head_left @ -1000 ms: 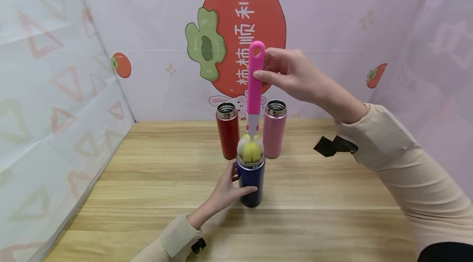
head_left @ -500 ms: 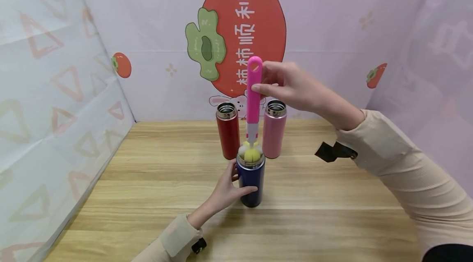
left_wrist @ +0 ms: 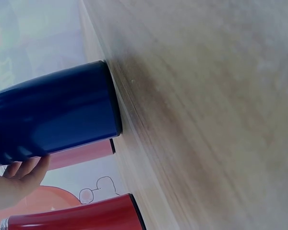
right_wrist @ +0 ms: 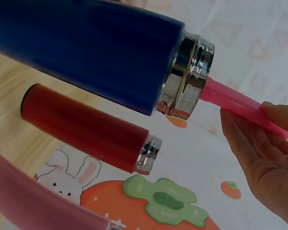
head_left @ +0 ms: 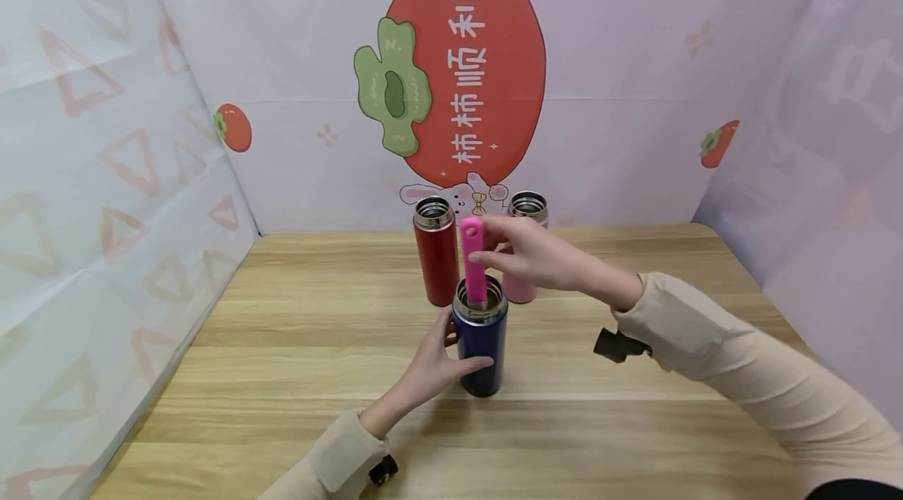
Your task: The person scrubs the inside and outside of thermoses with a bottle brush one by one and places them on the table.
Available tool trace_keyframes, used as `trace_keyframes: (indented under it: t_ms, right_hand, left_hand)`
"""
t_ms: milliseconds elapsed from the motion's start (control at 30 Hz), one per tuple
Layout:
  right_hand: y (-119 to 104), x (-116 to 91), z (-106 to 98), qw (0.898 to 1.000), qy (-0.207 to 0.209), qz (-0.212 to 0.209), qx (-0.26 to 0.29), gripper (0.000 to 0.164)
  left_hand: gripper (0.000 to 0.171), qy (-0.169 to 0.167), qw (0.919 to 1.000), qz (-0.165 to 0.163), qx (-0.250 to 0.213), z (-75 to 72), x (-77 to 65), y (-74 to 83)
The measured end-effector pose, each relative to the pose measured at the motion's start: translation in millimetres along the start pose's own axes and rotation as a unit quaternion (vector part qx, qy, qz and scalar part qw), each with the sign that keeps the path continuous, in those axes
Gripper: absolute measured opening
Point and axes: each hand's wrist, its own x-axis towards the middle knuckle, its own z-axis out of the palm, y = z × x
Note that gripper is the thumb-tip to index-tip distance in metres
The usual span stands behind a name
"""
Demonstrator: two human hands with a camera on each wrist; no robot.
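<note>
On table (head_left: 303, 312), grips blue bottle (head_left: 485, 337) in left hand (head_left: 439, 363), with right hand (head_left: 527, 252) pinches brush (head_left: 476, 279) — now sunk inside, likely well down.

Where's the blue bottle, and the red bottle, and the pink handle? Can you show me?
Blue bottle (head_left: 487, 337): head view, on the side of its body.
Red bottle (head_left: 438, 266): head view, on the middle of its body.
Pink handle (head_left: 476, 278): head view, on its lower half.

The head view is bright, the wrist views dimmer and softer.
</note>
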Motion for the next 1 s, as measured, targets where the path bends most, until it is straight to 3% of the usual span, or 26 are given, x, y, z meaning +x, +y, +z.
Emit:
trace_keyframes:
  t_ms: [200, 333, 567, 700, 833, 900, 1000]
  right_hand:
    - [10.4, -11.9, 9.9, 0.997, 0.067, 0.016, 0.024, 0.028]
    - [12.2, -15.6, 10.6, 0.995, 0.091, 0.027, 0.037, 0.033]
    - [18.5, -30.7, 13.7, 0.985, 0.159, 0.022, 0.068, 0.024]
    - [21.7, -45.4, 16.4, 0.974, 0.206, 0.02, 0.096, 0.02]
    - [24.1, -63.3, 19.8, 0.962, 0.229, 0.061, 0.136, 0.02]
    - [25.0, -70.9, 22.5, 0.954, 0.238, 0.07, 0.17, 0.019]
    - [25.3, -79.5, 27.5, 0.934, 0.262, 0.063, 0.237, 0.014]
  left_hand:
    - [0.072, -0.002, 1.0, -0.004, 0.004, 2.1, 0.1, -1.0]
    - [0.071, 0.016, 0.9999, 0.001, 0.003, 2.6, -0.6, 0.2]
    - [0.069, 0.049, 0.9984, 0.016, 0.021, 0.9, -1.0, 5.2]
    - [0.07, 0.078, 0.994, 0.048, 0.06, -3.0, -0.9, -6.1]
    - [0.074, 0.102, 0.9866, 0.078, 0.1, -8.6, -2.3, -19.5]
    - [0.075, 0.111, 0.9814, 0.095, 0.125, -11.5, -5.3, -16.4]
    - [0.077, 0.122, 0.9726, 0.112, 0.163, -14.9, -9.3, -12.1]
